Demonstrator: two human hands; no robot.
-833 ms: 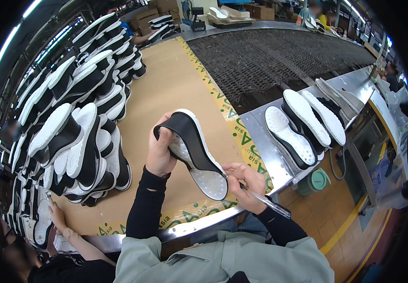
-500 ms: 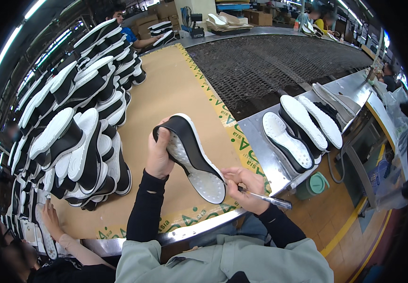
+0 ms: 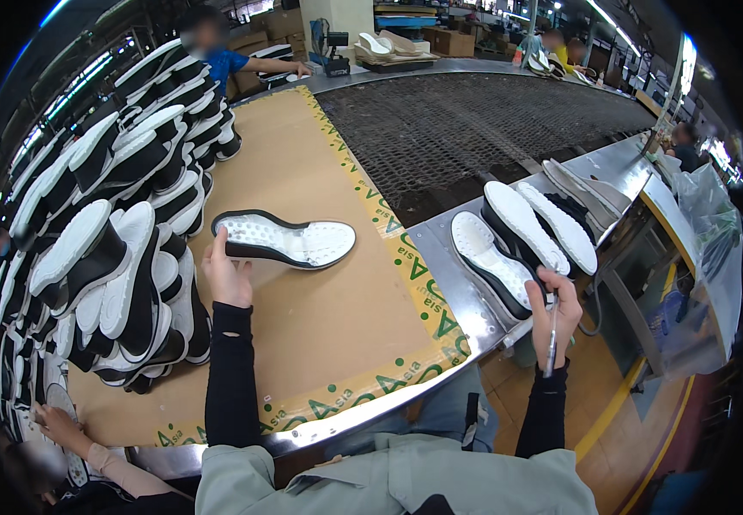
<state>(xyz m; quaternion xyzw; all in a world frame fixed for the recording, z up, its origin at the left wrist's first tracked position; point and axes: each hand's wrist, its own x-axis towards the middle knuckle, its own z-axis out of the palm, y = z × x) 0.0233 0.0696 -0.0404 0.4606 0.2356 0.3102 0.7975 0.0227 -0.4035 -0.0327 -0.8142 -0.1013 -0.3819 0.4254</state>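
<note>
My left hand (image 3: 230, 273) pinches one end of a black-and-white shoe sole (image 3: 290, 242), its dimpled white inner face up, low over or resting on the brown board; I cannot tell which. My right hand (image 3: 558, 313) is over the metal ledge with a clear pen (image 3: 551, 343) held along the palm. Its fingertips are at the near end of a black-and-white sole (image 3: 487, 253) lying there; whether they grip it, I cannot tell. Beside that sole lie two more soles, one of them a white-topped sole (image 3: 526, 225).
A tall heap of black-and-white soles (image 3: 131, 275) stands on the left of the brown board (image 3: 294, 343). Beyond is a dark mesh conveyor (image 3: 474, 120). A co-worker's hand (image 3: 58, 429) is at lower left; a person in blue (image 3: 225, 64) reaches in at the far end.
My left hand has moved left and laid the sole out sideways, inner face up. My right hand has left it and moved right to the ledge soles, still with the pen.
</note>
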